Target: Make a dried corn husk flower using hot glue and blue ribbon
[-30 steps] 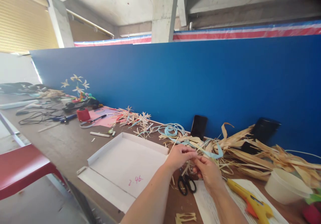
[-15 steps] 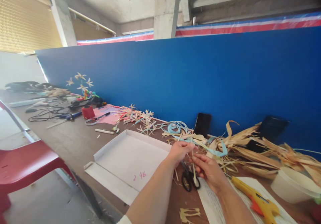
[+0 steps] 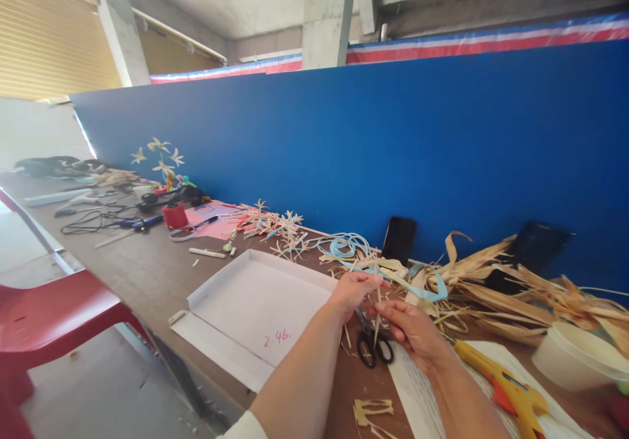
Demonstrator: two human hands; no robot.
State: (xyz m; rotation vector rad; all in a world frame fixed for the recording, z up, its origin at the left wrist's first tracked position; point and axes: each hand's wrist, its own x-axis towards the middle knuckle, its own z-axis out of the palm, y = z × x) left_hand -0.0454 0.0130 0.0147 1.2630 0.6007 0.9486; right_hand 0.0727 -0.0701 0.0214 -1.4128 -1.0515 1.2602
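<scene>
My left hand [image 3: 357,291] pinches the upper end of a thin pale husk strip [image 3: 377,327]. Just below it, my right hand [image 3: 407,326] grips the same strip between thumb and fingers. The strip hangs downward between the two hands, and their fingertips hide part of it. Under the hands, scissors with black handles [image 3: 367,348] lie on the table. Cut pale husk scraps [image 3: 372,411] rest nearer to me. Behind my fingers are a light blue ribbon [image 3: 427,293] and a pile of dried husks [image 3: 496,278].
An open white box lid [image 3: 275,301] lies left of my arms. To the right are a yellow glue gun [image 3: 515,390], a printed paper [image 3: 417,400] and a white tub [image 3: 574,360]. A phone [image 3: 399,239] leans on the blue partition [image 3: 344,151]; husk flowers [image 3: 287,223] lie farther back.
My right hand has moved slightly up and left along the strip, whose lower end has swung left. The view has shifted a little.
</scene>
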